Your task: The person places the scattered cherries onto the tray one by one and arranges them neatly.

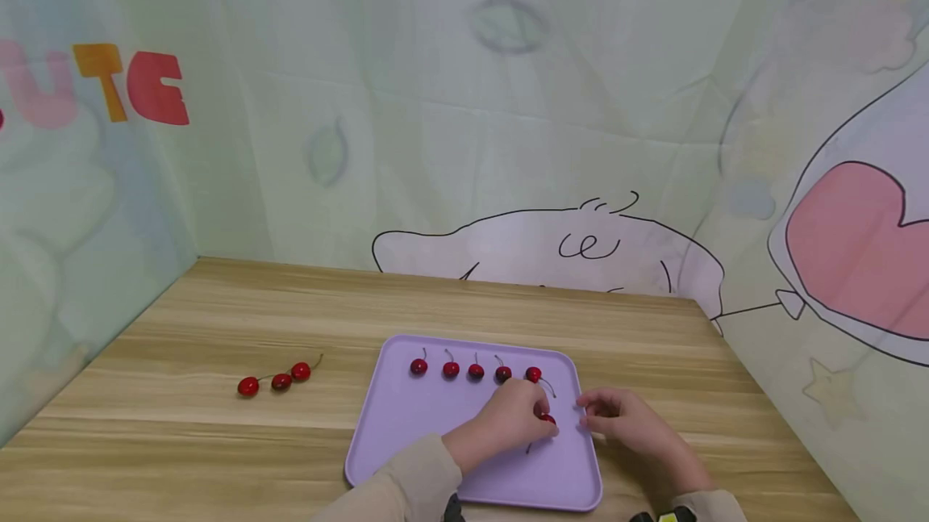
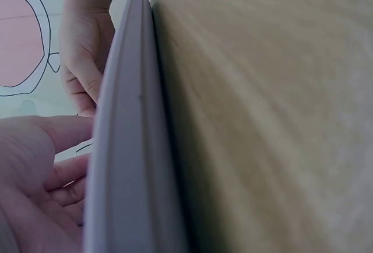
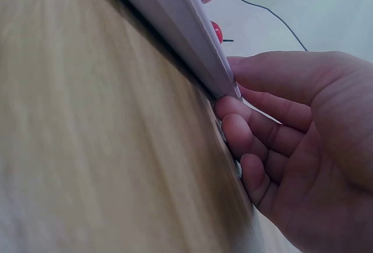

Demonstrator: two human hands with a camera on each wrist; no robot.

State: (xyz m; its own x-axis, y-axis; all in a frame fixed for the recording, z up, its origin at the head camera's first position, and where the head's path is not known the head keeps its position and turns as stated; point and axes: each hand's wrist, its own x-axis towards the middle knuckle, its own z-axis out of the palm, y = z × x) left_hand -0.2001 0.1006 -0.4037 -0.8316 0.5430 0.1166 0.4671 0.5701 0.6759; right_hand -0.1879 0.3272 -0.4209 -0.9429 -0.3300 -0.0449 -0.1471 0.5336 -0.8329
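A purple tray [image 1: 428,441] lies on the wooden table, with a row of several red cherries [image 1: 475,372] along its far side, stems attached. The left hand [image 1: 504,417] reaches over the tray's right part and pinches another cherry [image 1: 548,419], whose stem points toward the near side. Its fingers partly cover that cherry. Just beyond them lies the row's rightmost cherry [image 1: 533,374], its stem trailing right. Beside the tray's right rim is the right hand [image 1: 631,421], fingers loosely bent and fingertips at the rim; in the right wrist view, nothing shows gripped by this hand [image 3: 303,125].
Three more cherries [image 1: 281,382] lie on the table [image 1: 181,457] left of the tray. A printed curtain [image 1: 435,143] hangs behind the table and along its sides. The tray's raised edge [image 2: 125,148] fills the middle of the left wrist view.
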